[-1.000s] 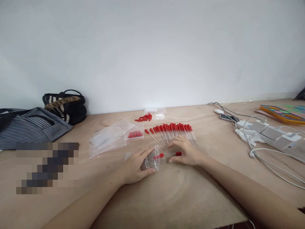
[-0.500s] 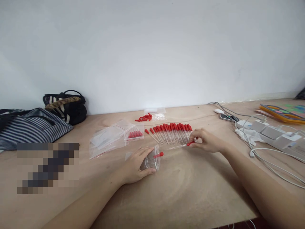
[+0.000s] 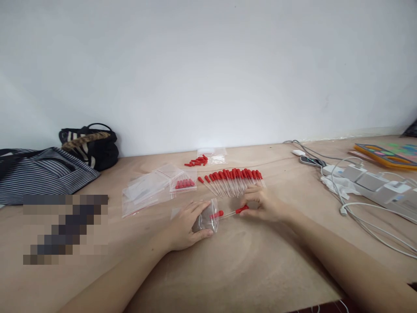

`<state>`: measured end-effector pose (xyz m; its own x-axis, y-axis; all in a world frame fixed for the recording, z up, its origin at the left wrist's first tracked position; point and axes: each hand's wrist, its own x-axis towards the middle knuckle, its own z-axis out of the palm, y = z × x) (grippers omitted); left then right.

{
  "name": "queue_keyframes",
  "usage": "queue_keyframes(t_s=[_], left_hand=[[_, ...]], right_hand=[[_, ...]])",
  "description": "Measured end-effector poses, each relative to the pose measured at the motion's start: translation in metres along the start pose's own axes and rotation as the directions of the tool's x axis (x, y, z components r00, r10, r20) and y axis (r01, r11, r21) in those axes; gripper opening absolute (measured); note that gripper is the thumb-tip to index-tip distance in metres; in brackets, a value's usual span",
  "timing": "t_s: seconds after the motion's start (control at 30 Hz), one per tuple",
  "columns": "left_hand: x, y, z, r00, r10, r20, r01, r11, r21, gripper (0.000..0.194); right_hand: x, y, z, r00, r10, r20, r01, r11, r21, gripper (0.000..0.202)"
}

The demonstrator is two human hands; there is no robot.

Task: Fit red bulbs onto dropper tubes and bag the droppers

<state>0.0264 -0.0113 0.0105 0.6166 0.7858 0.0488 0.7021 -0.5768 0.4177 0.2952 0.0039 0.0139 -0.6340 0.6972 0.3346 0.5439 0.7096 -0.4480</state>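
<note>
My left hand [image 3: 188,224] rests on the table around a small clear zip bag [image 3: 208,224], thumb on the near side and fingers on the far side. A dropper with a red bulb [image 3: 219,214] lies partly in the bag, its bulb at the bag's mouth. My right hand [image 3: 262,204] pinches another dropper by its red bulb [image 3: 241,209]; its clear tube points left, the tip at the bag's mouth. Whether that is one tube or two, I cannot tell. Just beyond my right hand lies a fanned row of red-bulbed droppers [image 3: 233,178].
Loose red bulbs [image 3: 197,161] lie near the wall beside a bag of clear tubes [image 3: 216,155]. Flat plastic bags [image 3: 146,189] and a bag holding red bulbs [image 3: 184,184] are left of the row. Chargers and cables [image 3: 374,187] line the right, a striped bag [image 3: 48,174] the left.
My right hand has moved left and nearer with the dropper, from the row's right end to the bag's mouth. My left hand and the bag have stayed put.
</note>
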Motion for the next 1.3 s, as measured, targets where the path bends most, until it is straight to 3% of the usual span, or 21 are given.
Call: queue_keyframes(t_s=[0.13, 0.27, 0.33, 0.43, 0.63, 0.93, 1.07, 1.17, 1.3], left_hand=[[0.001, 0.002, 0.0, 1.0, 0.01, 0.014, -0.01, 1.0, 0.023, 0.067], [0.001, -0.001, 0.003, 1.0, 0.027, -0.001, -0.027, 0.999, 0.019, 0.067], [0.001, -0.001, 0.003, 0.999, 0.036, -0.009, -0.036, 0.999, 0.015, 0.066], [0.001, 0.0, 0.002, 1.0, 0.025, -0.002, -0.025, 1.0, 0.014, 0.066], [0.003, 0.006, 0.003, 1.0, 0.023, -0.007, -0.023, 1.0, 0.021, 0.067], [0.007, 0.009, 0.008, 0.998, 0.058, 0.005, -0.058, 0.996, 0.062, 0.068], [0.007, 0.007, 0.006, 0.998, 0.067, -0.005, -0.066, 0.993, 0.097, 0.073], [0.0, 0.0, -0.001, 0.997, 0.072, -0.013, -0.07, 0.991, 0.117, 0.078], [-0.012, -0.011, -0.008, 0.998, 0.027, 0.055, -0.031, 0.997, 0.072, 0.072]], right_hand=[[0.009, -0.015, 0.033, 0.996, 0.026, -0.09, -0.022, 0.999, 0.038, 0.022], [0.013, -0.019, 0.049, 0.987, 0.113, -0.112, -0.084, 0.967, 0.241, 0.039], [0.012, -0.015, 0.048, 0.984, 0.155, -0.083, -0.122, 0.941, 0.315, 0.049], [0.011, -0.007, 0.043, 0.986, 0.157, -0.053, -0.138, 0.953, 0.269, 0.052], [0.016, -0.008, 0.048, 0.994, 0.105, -0.014, -0.099, 0.969, 0.225, 0.024], [0.027, -0.019, 0.063, 0.984, 0.168, -0.052, -0.138, 0.922, 0.361, 0.011], [0.028, -0.019, 0.065, 0.965, 0.261, -0.033, -0.245, 0.936, 0.254, 0.018], [0.026, -0.016, 0.061, 0.967, 0.253, -0.033, -0.243, 0.952, 0.187, 0.024], [0.02, -0.008, 0.053, 0.97, 0.241, -0.014, -0.235, 0.955, 0.181, 0.032]])
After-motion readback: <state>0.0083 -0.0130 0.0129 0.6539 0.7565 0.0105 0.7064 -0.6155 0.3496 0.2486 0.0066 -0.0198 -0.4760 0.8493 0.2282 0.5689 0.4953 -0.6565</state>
